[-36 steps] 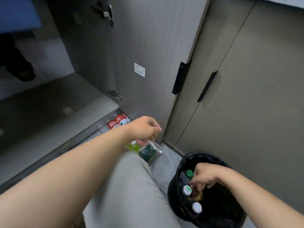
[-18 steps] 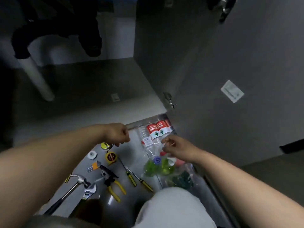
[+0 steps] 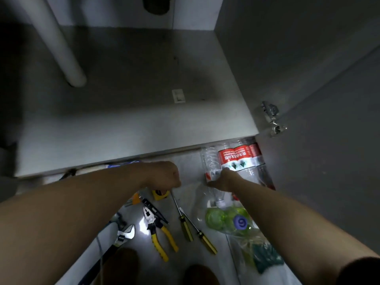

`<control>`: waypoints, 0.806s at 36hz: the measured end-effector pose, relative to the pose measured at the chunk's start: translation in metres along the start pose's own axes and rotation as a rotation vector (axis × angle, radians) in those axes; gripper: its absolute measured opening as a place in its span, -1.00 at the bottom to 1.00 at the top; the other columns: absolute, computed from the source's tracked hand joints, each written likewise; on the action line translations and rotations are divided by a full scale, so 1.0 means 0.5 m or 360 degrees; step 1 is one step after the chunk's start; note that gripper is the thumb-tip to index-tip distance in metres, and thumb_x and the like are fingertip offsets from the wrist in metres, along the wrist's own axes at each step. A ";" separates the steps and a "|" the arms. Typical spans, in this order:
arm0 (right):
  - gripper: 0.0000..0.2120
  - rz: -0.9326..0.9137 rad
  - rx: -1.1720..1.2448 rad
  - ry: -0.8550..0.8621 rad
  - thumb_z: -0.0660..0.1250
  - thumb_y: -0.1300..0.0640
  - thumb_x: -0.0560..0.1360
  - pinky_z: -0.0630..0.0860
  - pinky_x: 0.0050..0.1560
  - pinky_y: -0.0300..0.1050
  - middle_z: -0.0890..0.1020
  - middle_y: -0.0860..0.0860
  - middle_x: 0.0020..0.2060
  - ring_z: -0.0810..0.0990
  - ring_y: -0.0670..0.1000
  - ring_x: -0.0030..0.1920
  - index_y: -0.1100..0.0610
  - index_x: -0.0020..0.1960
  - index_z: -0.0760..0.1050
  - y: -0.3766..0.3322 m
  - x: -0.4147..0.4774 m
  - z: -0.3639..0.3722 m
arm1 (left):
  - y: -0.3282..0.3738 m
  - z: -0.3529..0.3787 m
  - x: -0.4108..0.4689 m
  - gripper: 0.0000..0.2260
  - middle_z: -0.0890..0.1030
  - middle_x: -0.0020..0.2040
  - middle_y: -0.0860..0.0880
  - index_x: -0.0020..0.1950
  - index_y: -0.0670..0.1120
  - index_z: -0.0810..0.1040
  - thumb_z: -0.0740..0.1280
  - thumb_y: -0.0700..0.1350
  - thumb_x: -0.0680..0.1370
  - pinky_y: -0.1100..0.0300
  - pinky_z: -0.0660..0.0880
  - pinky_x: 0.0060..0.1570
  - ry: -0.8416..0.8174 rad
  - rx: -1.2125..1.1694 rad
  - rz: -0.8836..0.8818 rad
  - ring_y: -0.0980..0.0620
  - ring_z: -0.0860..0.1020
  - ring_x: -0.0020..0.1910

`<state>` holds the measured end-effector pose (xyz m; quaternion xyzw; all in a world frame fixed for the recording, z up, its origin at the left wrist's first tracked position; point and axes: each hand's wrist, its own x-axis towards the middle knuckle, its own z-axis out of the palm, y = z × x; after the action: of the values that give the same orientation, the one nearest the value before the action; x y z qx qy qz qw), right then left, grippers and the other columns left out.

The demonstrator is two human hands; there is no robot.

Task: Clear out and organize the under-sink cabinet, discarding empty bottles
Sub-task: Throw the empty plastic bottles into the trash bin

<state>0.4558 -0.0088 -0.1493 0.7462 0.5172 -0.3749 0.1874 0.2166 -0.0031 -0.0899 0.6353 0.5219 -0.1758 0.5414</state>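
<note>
Now bottle (image 3: 210, 163) flat, cap (image 3: 220, 203) nearward.

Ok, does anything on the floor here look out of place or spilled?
Nothing spilled or broken shows. The oddity is the mix: pliers, two screwdrivers and a wrench lie scattered on the floor beside the water bottles, which lie on their sides by the open cabinet door. The right hand grips one clear bottle.

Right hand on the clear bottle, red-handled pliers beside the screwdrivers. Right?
Not quite. The head view shows the pliers have yellow handles, not red. The right hand is on the clear bottle, and the pliers lie beside the screwdrivers.
</note>
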 end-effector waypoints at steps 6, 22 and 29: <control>-0.30 0.0113 0.0121 0.0033 0.45 -0.18 0.47 0.64 0.07 0.04 0.63 0.20 0.13 0.66 0.21 0.08 0.30 0.37 0.37 -0.016 0.022 0.027 | -0.008 0.040 0.022 -0.77 0.64 -0.06 -0.13 0.20 -0.23 0.59 0.29 -0.12 0.64 0.25 0.53 -0.27 0.0063 -0.0412 -0.0058 0.02 0.61 -0.21; -0.48 -0.0019 0.1628 -0.0930 0.42 -0.14 0.53 0.68 -0.06 -0.04 0.71 0.24 0.03 0.72 0.19 0.05 0.26 0.26 0.52 -0.041 -0.103 -0.044 | 0.045 0.057 0.035 -0.52 0.68 0.15 -0.19 0.30 -0.13 0.56 0.55 0.03 0.47 -0.22 0.58 0.20 0.0126 -0.1075 0.0110 -0.18 0.66 0.14; -0.54 0.0085 0.0533 0.0238 0.33 -0.17 0.55 0.55 0.01 -0.07 0.65 0.17 0.11 0.62 0.08 -0.06 0.19 0.20 0.57 0.040 -0.045 -0.064 | 0.021 0.057 0.055 -0.47 0.58 0.16 -0.32 0.37 -0.11 0.40 0.53 -0.11 0.47 0.06 0.58 -0.26 0.0077 -0.1262 0.0032 -0.16 0.66 -0.10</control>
<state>0.4817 -0.0095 -0.1139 0.8062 0.4400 -0.3942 0.0316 0.2461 -0.0133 -0.1164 0.3859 0.5558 0.0596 0.7339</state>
